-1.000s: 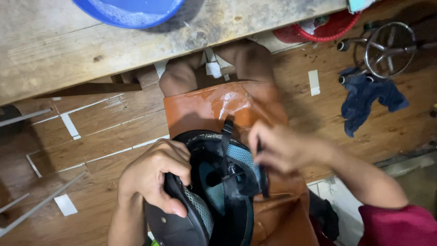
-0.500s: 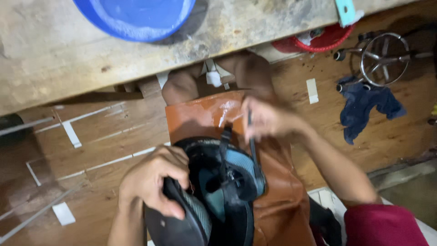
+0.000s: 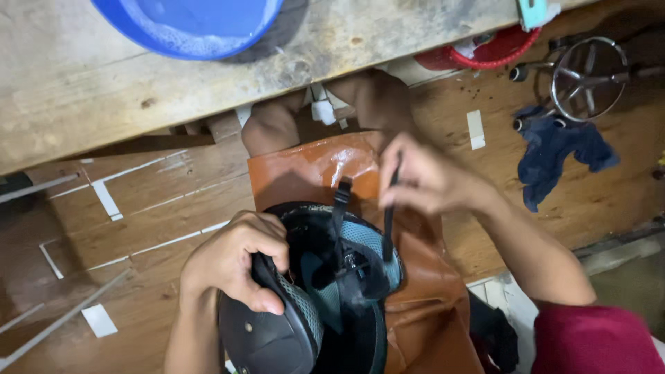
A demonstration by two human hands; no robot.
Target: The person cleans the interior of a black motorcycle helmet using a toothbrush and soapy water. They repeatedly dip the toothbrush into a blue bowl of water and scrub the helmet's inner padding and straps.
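From the head camera, looking straight down, a black motorcycle helmet with grey mesh lining and teal padding (image 3: 305, 312) lies upside down on the person's lap, resting on a glossy brown leather apron (image 3: 325, 170). The left hand (image 3: 232, 260) is closed over the near-left rim of the shell, fingers curled inside and thumb outside, pinning it in place.

The right hand (image 3: 426, 181) sits up and to the right of the helmet's opening, nearer the wooden workbench (image 3: 83, 76). Its fingers are pinched tight on the upper end of a thin black chin strap (image 3: 389, 221), which runs taut, nearly upright in the picture, from that pinch down into the padded interior. A second black strap with a buckle end (image 3: 341, 208) stands just beside it to the left, ungripped.

So the strap's long axis points away from the body, and the right hand is the one at its free end; the left stays at the shell.

A blue plastic basin (image 3: 187, 28) sits on the bench above.
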